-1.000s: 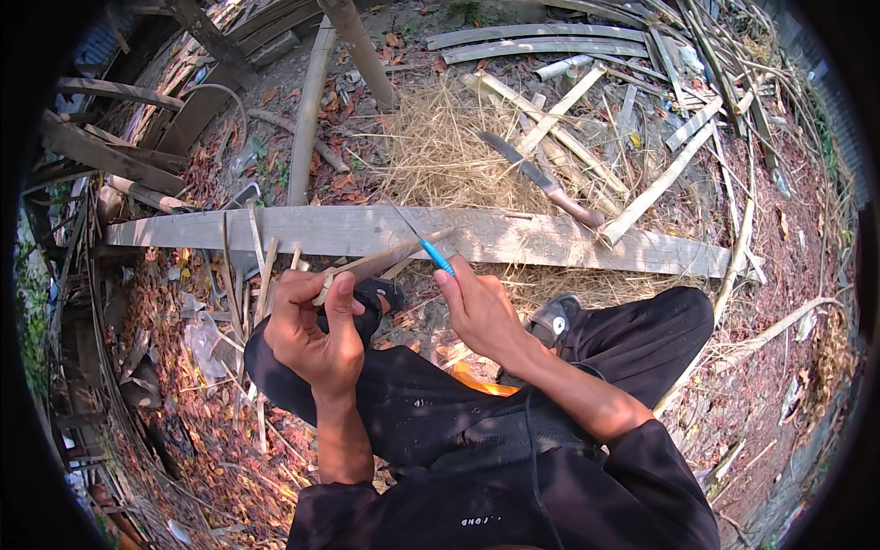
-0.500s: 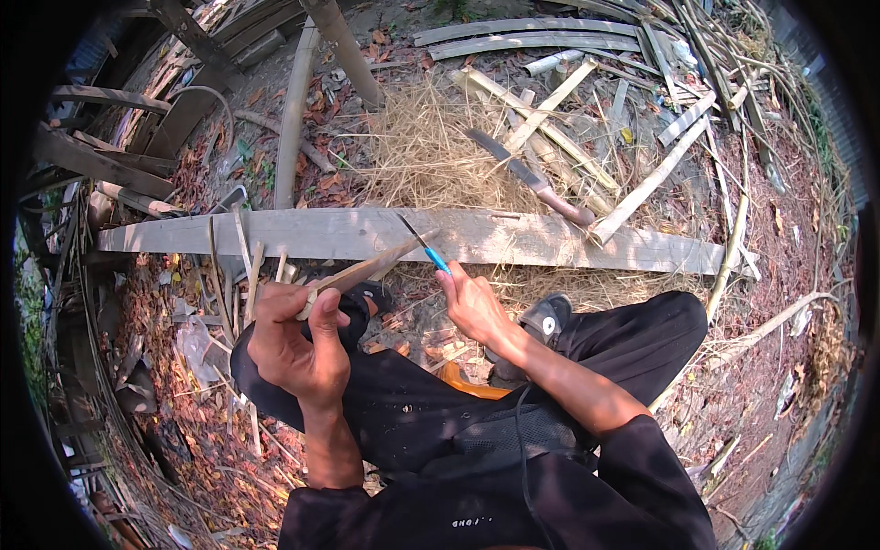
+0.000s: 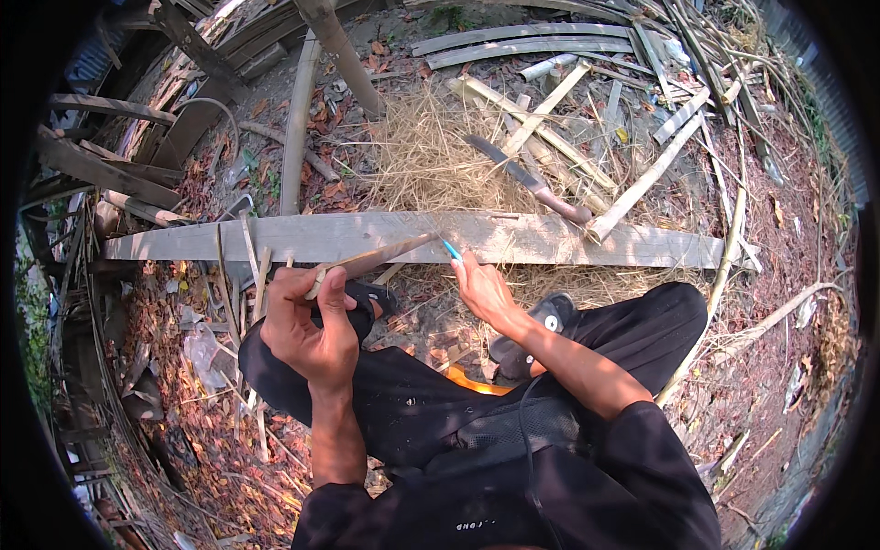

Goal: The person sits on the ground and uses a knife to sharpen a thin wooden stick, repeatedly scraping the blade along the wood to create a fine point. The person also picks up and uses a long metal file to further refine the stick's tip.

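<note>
My left hand (image 3: pixel 316 339) is closed around the near end of a tapered split bamboo piece (image 3: pixel 380 256), thumb pressed along it. The piece slants up to the right, its thin tip over a long grey plank (image 3: pixel 302 236) lying crosswise in front of me. My right hand (image 3: pixel 486 295) grips a slim tool with a bright blue handle (image 3: pixel 451 250), close to the bamboo's tip. Its narrow dark blade barely shows now, so I cannot tell whether it touches the bamboo. Beyond the plank's right half lies a large knife (image 3: pixel 524 176) with a wooden handle.
Dry straw (image 3: pixel 426 151) heaps behind the plank. Bamboo lengths (image 3: pixel 651 179) lie scattered at the right, with long slats (image 3: pixel 541 48) farther back. Upright poles (image 3: pixel 341 60) and stacked timber stand at the left. Leaves and plastic scraps (image 3: pixel 203 348) litter the ground.
My right hand has shifted slightly right, and the tool's blade has turned from plainly visible to barely visible. The bamboo piece stays in my left hand, a little lower and farther right.
</note>
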Available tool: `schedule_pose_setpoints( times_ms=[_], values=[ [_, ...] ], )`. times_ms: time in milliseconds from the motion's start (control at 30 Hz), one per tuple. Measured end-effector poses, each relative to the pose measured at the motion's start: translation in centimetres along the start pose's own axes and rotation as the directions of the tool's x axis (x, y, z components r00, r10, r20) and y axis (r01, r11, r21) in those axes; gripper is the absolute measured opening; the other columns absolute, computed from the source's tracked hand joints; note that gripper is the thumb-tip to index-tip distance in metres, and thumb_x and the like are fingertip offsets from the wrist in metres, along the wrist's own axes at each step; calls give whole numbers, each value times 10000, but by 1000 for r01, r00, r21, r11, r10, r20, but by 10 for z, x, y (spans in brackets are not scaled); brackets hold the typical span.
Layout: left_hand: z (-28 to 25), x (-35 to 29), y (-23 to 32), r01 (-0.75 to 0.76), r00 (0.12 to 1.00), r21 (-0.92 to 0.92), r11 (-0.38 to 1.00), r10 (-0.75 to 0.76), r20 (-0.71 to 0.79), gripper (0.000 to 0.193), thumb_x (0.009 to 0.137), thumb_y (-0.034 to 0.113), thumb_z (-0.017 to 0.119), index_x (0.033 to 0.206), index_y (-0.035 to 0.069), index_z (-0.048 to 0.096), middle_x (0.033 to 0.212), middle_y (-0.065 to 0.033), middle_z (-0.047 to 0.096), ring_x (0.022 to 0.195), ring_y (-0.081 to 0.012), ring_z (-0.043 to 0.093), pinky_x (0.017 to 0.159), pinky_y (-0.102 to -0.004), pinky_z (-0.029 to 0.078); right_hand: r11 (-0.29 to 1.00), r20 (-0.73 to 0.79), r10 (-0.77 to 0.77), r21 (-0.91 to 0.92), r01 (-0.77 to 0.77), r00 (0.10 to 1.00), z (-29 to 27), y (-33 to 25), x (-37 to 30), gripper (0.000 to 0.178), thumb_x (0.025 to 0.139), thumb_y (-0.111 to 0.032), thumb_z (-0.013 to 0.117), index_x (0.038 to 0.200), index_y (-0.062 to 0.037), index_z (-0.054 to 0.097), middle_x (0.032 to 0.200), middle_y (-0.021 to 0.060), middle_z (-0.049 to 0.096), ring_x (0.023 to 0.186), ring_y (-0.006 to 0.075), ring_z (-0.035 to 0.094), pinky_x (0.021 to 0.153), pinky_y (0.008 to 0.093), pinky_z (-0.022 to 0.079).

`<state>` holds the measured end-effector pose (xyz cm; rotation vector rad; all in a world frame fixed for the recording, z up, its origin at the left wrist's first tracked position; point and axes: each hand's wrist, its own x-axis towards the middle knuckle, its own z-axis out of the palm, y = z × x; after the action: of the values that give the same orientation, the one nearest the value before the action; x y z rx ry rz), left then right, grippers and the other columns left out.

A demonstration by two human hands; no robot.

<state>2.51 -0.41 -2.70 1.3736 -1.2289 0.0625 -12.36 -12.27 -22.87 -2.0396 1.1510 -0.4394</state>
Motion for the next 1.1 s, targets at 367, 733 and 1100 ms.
schedule_pose_setpoints(
  times_ms=[367, 733, 1100],
  values=[
    [1, -1, -1, 44, 998, -13, 999, -45, -47, 92, 921, -10, 590, 929, -28, 501, 820, -94, 526, 560, -84, 520, 528, -201, 441, 994, -12, 55, -93, -55, 998, 17, 33, 17, 351, 1002, -325, 406, 918, -7, 527, 649, 285, 601, 645, 498, 602, 602, 557, 506],
    [-7, 3, -6, 72, 997, -34, 997, -73, -35, 89, 929, 14, 588, 955, -16, 509, 826, -98, 543, 578, -100, 528, 563, -213, 444, 984, 2, -5, 176, 5, 1000, -20, -36, 4, 319, 1002, -303, 421, 976, 4, 504, 628, 288, 582, 612, 492, 588, 543, 530, 471],
    [-8, 7, -8, -53, 994, -10, 999, 53, 94, 95, 930, 23, 586, 977, -28, 520, 877, -151, 594, 630, -115, 544, 631, -241, 474, 999, 55, -15, -37, 17, 998, -28, -19, -3, 301, 1004, -299, 429, 958, -4, 465, 579, 278, 560, 564, 486, 576, 510, 560, 455]
  ],
)
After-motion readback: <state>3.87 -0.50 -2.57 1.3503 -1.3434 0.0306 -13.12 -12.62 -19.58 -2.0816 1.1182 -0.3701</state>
